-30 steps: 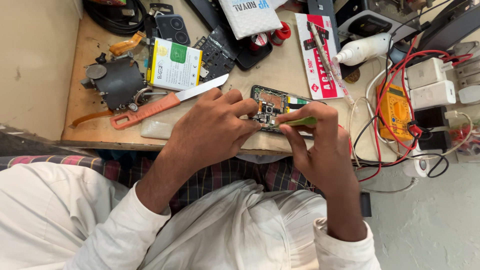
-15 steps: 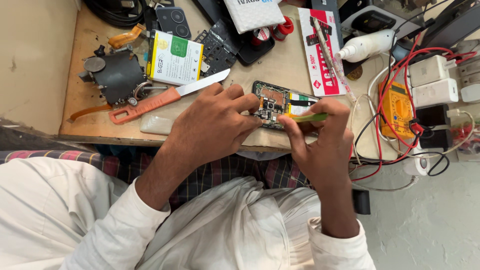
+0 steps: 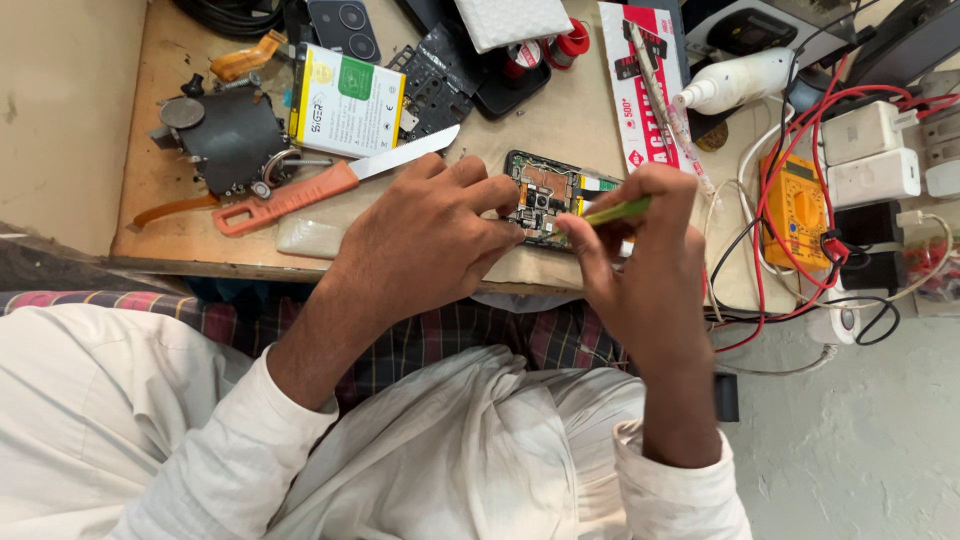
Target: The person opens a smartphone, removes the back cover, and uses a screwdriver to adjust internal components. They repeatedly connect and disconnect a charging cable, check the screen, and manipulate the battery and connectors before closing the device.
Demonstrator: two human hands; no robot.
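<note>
- The tan wooden work surface (image 3: pixel 590 120) fills the far part of the scene and carries all the parts and tools.
- The left hand (image 3: pixel 420 235) lies flat on the near-middle of the surface, its fingers spread a little, with the fingertips pressing the left edge of the opened black phone with exposed circuit boards (image 3: pixel 545 195); it steadies the phone and grips nothing.
- The right hand (image 3: pixel 640 250) sits just right of the phone, fingers pinched narrow around the slim green-handled tool (image 3: pixel 618 210), whose tip points left onto the phone's near-right part.
- The phone lies flat at the near-middle of the surface, between the 2 hands.
- The knife with an orange handle and bare steel blade (image 3: pixel 330 182) lies left of the left hand, blade pointing right and far.
- The white, green and yellow flat battery pack (image 3: pixel 345 100) rests far-left, just beyond the knife.
- The yellow multimeter with red and black leads (image 3: pixel 795 210) lies at the right, well apart from the phone.
- The white plastic squeeze bottle (image 3: pixel 740 82) lies on its side at the far right.
</note>
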